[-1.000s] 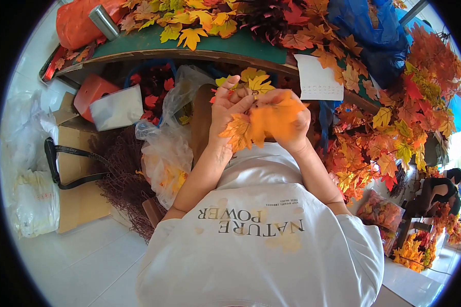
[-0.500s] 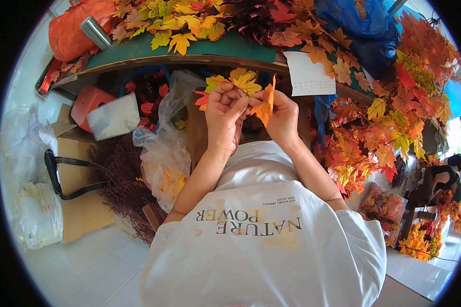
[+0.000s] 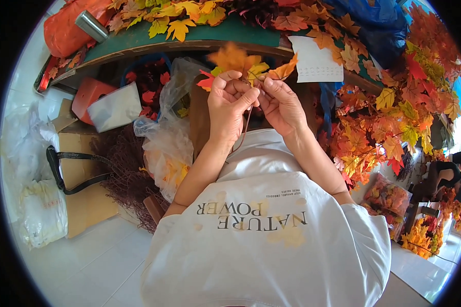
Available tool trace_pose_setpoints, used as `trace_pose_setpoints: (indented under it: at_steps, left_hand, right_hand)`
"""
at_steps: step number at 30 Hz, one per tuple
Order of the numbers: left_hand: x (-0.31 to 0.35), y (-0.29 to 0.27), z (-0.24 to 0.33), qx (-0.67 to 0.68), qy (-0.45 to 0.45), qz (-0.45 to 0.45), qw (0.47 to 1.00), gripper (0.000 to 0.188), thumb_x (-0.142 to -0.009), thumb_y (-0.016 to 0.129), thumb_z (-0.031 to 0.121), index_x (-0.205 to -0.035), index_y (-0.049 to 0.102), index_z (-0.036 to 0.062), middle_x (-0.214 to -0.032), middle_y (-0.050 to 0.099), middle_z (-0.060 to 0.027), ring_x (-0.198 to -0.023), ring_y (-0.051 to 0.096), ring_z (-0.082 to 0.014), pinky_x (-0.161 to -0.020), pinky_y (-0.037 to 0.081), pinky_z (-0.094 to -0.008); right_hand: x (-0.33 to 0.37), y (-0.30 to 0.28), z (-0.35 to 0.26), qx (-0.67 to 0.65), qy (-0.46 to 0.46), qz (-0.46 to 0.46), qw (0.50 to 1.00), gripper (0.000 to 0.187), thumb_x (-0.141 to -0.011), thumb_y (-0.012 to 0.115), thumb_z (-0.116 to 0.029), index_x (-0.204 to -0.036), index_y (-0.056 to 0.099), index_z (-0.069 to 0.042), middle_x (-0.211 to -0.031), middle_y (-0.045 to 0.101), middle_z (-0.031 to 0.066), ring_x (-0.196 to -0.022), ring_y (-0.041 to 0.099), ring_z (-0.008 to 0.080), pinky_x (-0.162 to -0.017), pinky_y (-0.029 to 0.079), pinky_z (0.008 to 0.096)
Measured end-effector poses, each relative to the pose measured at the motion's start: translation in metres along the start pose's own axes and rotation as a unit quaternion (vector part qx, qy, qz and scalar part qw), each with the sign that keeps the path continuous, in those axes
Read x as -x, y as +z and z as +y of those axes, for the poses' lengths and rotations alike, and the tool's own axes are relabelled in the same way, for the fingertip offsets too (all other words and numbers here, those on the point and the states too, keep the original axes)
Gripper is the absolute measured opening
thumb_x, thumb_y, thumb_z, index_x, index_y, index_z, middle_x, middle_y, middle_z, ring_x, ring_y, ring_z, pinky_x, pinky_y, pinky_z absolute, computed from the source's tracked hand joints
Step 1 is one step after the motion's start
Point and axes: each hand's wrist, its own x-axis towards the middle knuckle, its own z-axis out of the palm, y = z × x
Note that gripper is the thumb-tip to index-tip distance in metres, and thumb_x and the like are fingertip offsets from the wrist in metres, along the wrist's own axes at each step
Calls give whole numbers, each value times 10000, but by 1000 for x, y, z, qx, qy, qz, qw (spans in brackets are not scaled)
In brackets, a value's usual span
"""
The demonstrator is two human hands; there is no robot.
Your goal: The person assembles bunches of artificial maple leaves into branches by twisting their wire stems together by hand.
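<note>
My left hand (image 3: 230, 105) is closed around a thin brown stem (image 3: 246, 124) that hangs down below the fingers. Artificial maple leaves spread above that hand: a blurred orange leaf (image 3: 234, 57), a yellow one behind it, and a red leaf (image 3: 206, 82) at the left. Close beside it, my right hand (image 3: 285, 110) has thumb and forefinger pinched at the base of another orange maple leaf (image 3: 285, 67), which points up and to the right. The fingertips of both hands nearly meet, and the joint between leaf and stem is too small to make out.
A green-topped table (image 3: 210, 37) heaped with maple leaves runs across the far side. A white paper (image 3: 317, 61) hangs at its edge. Leaf branches (image 3: 389, 133) crowd the right. To the left are a clear plastic bag (image 3: 166, 130), cardboard (image 3: 87, 204) and dark twigs (image 3: 130, 169).
The orange leaf in my right hand has swung from upright to leaning right, and that hand has turned more palm-up. Another orange leaf now shows above my left hand, with the stem visible below.
</note>
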Motion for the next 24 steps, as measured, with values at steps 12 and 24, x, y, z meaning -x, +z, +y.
trace_pose_setpoints:
  at_steps: [12,24]
  left_hand:
    - [3,1,-1,-41,-19,8,999,385,-758,654,-86,-1059,438,19,-757,595,-88,-636,584,-125,-593,496,-239]
    - [3,4,-2,-47,-13,22,999,400,-760,635,-104,-1092,459,30,-740,590,-80,-638,573,-131,-585,436,-216]
  right_hand:
    - [5,-11,1,52,0,-21,998,72,-866,599,-70,-904,589,-10,-839,638,67,-696,619,100,-664,531,179]
    - [4,-9,7,-35,78,29,996,88,-882,583,-117,-927,572,-42,-805,628,23,-693,609,71,-661,527,175]
